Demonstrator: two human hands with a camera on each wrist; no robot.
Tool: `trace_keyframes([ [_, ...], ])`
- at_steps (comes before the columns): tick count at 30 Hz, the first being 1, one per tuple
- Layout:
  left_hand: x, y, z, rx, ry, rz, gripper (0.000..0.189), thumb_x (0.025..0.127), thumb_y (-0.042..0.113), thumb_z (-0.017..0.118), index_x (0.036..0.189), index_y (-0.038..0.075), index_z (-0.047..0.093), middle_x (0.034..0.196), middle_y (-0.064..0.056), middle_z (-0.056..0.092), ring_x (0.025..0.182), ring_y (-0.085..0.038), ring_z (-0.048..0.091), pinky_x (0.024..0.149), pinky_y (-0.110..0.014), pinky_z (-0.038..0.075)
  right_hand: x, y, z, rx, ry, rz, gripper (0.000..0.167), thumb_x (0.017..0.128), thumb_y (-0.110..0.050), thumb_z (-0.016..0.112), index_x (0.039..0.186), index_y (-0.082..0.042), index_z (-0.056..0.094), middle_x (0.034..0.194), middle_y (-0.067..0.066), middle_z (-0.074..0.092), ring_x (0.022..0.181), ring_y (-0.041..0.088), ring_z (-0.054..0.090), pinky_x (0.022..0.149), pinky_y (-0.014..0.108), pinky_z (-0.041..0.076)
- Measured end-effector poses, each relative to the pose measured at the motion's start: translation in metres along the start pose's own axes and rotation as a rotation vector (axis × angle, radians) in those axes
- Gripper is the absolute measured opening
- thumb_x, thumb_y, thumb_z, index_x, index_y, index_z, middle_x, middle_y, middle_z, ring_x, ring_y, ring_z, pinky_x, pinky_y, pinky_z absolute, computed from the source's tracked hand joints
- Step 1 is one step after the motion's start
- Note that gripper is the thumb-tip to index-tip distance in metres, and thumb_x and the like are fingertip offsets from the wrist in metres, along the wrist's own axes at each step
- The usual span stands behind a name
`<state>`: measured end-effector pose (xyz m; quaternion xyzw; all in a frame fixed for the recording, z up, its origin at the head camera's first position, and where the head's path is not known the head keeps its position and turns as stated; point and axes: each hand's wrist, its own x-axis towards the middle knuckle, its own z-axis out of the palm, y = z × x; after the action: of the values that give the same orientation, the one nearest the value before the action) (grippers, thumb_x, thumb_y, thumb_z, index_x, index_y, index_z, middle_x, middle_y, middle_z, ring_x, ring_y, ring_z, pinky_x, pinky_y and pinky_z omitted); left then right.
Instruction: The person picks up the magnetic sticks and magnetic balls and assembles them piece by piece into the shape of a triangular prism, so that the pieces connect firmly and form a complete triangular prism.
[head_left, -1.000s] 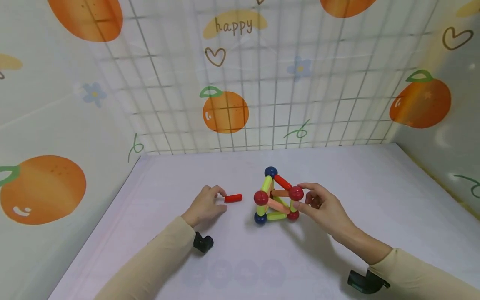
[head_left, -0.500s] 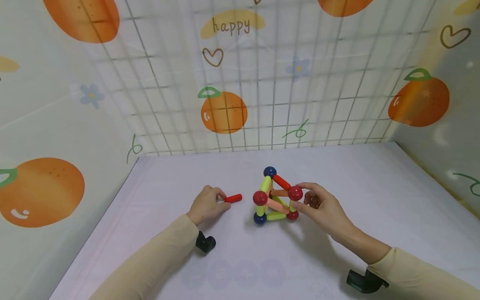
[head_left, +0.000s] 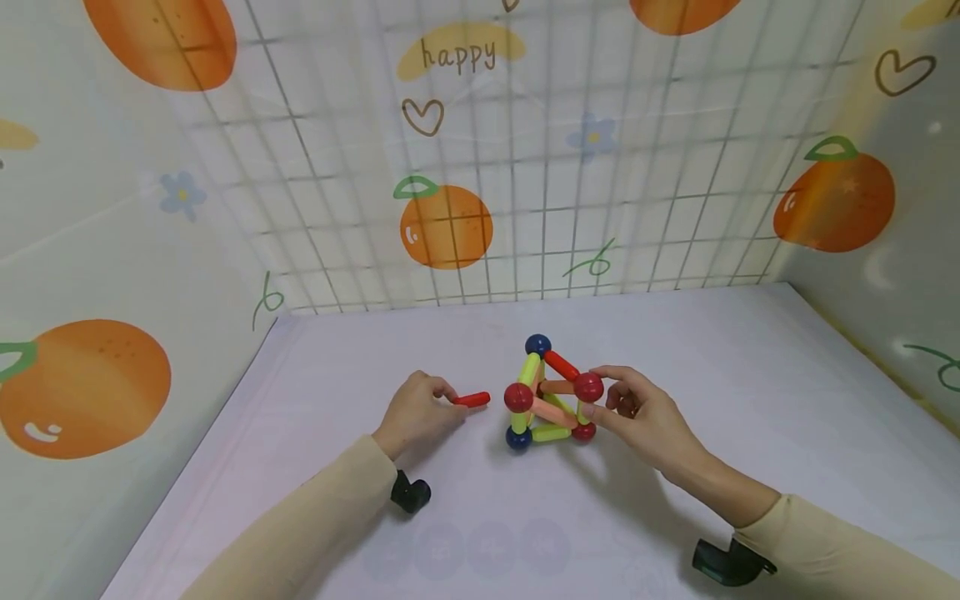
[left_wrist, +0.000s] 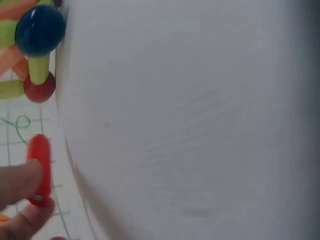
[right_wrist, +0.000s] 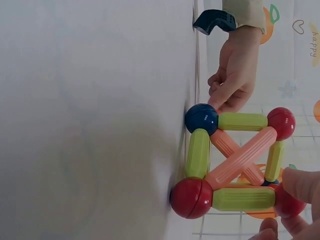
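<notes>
My left hand (head_left: 420, 414) pinches a short red magnetic building stick (head_left: 472, 400) between thumb and index finger. The left wrist view shows that red stick (left_wrist: 41, 150) with a small metal spot at its lower end. To its right stands a frame of yellow-green, salmon and red sticks joined by blue and red balls; a salmon stick (right_wrist: 240, 159) runs diagonally across one side. My right hand (head_left: 654, 421) holds the upper right red ball (head_left: 588, 387) of this frame between thumb and fingers. A gap separates the held stick from the frame.
A pale sheet covers the table (head_left: 337, 350). Behind it hangs a curtain (head_left: 330, 125) printed with oranges, in front of a wire grid. Dark devices sit under both wrists, one by the left sleeve (head_left: 411, 493) and another by the right sleeve (head_left: 727, 562).
My left thumb and index finger have closed on the red stick, which has shifted slightly toward the frame. My right hand keeps its hold on the red ball.
</notes>
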<state>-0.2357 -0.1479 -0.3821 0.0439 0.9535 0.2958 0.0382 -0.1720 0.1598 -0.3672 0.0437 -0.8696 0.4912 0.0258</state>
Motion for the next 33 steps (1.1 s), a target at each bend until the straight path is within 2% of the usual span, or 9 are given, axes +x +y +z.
trace_keyframes([
  [3, -0.007, 0.004, -0.002, -0.023, 0.029, 0.033, 0.017, 0.083, 0.032, 0.076, 0.093, 0.017, 0.073, 0.110, -0.007, 0.060, 0.100, -0.022, 0.055, 0.088, -0.040, 0.046, 0.000, 0.000, 0.000, 0.004, -0.003, 0.004, 0.054, 0.086, -0.031, 0.076, 0.133, -0.020, 0.055, 0.093, 0.009, 0.057, 0.082, 0.021, 0.047, 0.059, 0.025, 0.041],
  [10, -0.021, 0.013, -0.010, -0.114, 0.140, 0.166, 0.016, 0.083, 0.032, 0.076, 0.090, 0.017, 0.073, 0.107, -0.010, 0.063, 0.084, -0.019, 0.053, 0.075, -0.030, 0.042, -0.001, 0.000, -0.001, 0.002, -0.005, -0.008, 0.052, 0.086, -0.031, 0.076, 0.133, -0.019, 0.055, 0.092, 0.009, 0.056, 0.080, 0.021, 0.047, 0.059, 0.025, 0.040],
  [14, -0.030, 0.022, -0.018, -0.183, 0.171, 0.213, 0.015, 0.083, 0.030, 0.077, 0.090, 0.018, 0.072, 0.103, -0.007, 0.062, 0.079, -0.019, 0.049, 0.071, -0.029, 0.040, -0.001, -0.001, -0.003, 0.000, -0.008, -0.010, 0.052, 0.086, -0.030, 0.076, 0.132, -0.019, 0.056, 0.092, 0.009, 0.056, 0.079, 0.021, 0.047, 0.058, 0.025, 0.040],
  [19, -0.041, 0.038, -0.022, -0.243, 0.165, 0.266, 0.014, 0.083, 0.028, 0.078, 0.091, 0.018, 0.072, 0.101, -0.005, 0.059, 0.075, -0.017, 0.046, 0.066, -0.028, 0.038, 0.000, -0.002, -0.005, 0.002, -0.014, -0.004, 0.051, 0.086, -0.031, 0.076, 0.131, -0.019, 0.057, 0.091, 0.009, 0.055, 0.080, 0.022, 0.047, 0.058, 0.025, 0.039],
  [24, -0.050, 0.057, -0.017, -0.272, 0.135, 0.355, 0.013, 0.084, 0.026, 0.077, 0.092, 0.017, 0.072, 0.100, -0.005, 0.058, 0.070, -0.016, 0.045, 0.062, -0.024, 0.036, 0.001, -0.003, -0.006, 0.014, -0.021, 0.002, 0.050, 0.085, -0.031, 0.077, 0.130, -0.020, 0.058, 0.091, 0.009, 0.054, 0.081, 0.021, 0.046, 0.057, 0.025, 0.039],
  [28, -0.052, 0.068, -0.012, -0.277, 0.120, 0.412, 0.014, 0.084, 0.026, 0.077, 0.093, 0.017, 0.073, 0.102, -0.005, 0.057, 0.072, -0.015, 0.046, 0.063, -0.024, 0.036, 0.001, -0.003, -0.005, 0.026, -0.022, 0.003, 0.049, 0.085, -0.030, 0.077, 0.129, -0.020, 0.059, 0.090, 0.009, 0.054, 0.080, 0.021, 0.046, 0.057, 0.025, 0.039],
  [33, -0.049, 0.078, -0.003, -0.275, 0.132, 0.455, 0.016, 0.083, 0.027, 0.078, 0.093, 0.016, 0.073, 0.103, -0.008, 0.054, 0.073, -0.017, 0.046, 0.064, -0.024, 0.035, 0.000, -0.002, -0.006, 0.035, -0.022, 0.000, 0.048, 0.085, -0.030, 0.077, 0.129, -0.020, 0.059, 0.090, 0.009, 0.054, 0.080, 0.021, 0.046, 0.057, 0.024, 0.039],
])
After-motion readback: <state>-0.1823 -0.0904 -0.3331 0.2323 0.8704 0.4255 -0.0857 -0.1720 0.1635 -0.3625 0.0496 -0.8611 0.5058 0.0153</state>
